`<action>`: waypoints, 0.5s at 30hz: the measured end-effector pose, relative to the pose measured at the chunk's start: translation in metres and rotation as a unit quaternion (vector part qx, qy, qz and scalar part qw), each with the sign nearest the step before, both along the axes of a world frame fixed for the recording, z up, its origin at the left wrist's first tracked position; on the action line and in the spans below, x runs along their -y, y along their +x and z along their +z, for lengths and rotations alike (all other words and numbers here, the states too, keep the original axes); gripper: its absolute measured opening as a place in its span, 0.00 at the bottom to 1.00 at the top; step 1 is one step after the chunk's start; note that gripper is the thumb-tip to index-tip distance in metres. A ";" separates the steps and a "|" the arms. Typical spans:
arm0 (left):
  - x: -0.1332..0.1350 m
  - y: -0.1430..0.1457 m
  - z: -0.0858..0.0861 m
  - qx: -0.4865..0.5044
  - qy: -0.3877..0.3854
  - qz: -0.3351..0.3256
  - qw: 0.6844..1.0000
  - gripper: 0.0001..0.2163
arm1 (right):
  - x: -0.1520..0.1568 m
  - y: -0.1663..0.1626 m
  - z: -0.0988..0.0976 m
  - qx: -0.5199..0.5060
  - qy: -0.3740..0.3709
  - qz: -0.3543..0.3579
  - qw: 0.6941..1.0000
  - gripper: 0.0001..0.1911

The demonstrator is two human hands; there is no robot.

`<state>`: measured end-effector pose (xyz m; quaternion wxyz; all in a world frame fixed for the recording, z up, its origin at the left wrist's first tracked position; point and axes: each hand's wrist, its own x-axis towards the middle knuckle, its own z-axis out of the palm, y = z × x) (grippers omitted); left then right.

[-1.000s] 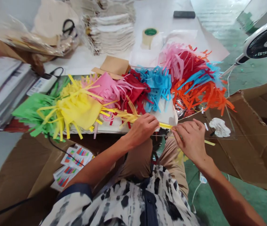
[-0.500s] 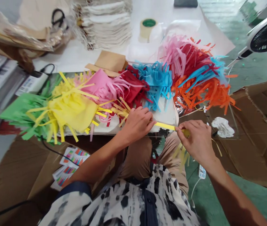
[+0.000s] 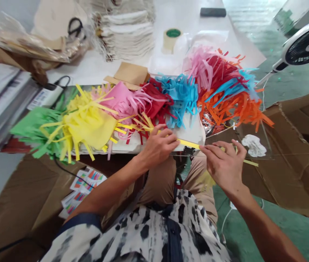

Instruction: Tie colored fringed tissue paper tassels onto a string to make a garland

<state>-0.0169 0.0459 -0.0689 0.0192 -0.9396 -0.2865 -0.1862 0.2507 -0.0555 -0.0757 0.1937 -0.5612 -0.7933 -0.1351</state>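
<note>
Between my two hands runs a taut, narrow yellow strip (image 3: 188, 143), level with the table's front edge. My left hand (image 3: 160, 143) is closed on the strip, and yellow fringe ends stick out beyond its fingers. My right hand (image 3: 223, 163) pinches the strip's other end between thumb and fingertips; its remaining fingers are lifted. Pale yellow fringe hangs under the right hand, partly hidden by it. Left of my hands lies a yellow fringed tassel bundle (image 3: 89, 125), with a green bundle (image 3: 36, 125) beside it. Pink (image 3: 124, 100), red (image 3: 157, 98) and blue bundles (image 3: 180, 92) lie behind my left hand.
Orange fringe (image 3: 236, 109) lies at the table's right end. Farther back are a tape roll (image 3: 172, 40), stacked white cloth-like strips (image 3: 128, 36) and black-handled scissors (image 3: 75, 27). A fan (image 3: 307, 47) stands at right above cardboard (image 3: 296, 153). Crumpled white tissue (image 3: 254, 145) sits near my right hand.
My right hand has shifted slightly left and its fingers have lifted and spread more, while the thumb keeps its pinch. The left hand stays on the strip. The view has shifted slightly.
</note>
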 end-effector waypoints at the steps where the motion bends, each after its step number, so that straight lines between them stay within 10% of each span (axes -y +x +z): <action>1: -0.001 -0.009 0.001 0.009 0.006 0.024 1.000 0.12 | 0.002 0.005 0.001 -0.001 0.000 0.002 1.000 0.13; 15: -0.007 0.040 -0.005 -0.029 -0.088 -0.041 0.995 0.09 | -0.007 -0.004 0.018 -0.006 -0.054 -0.024 0.998 0.09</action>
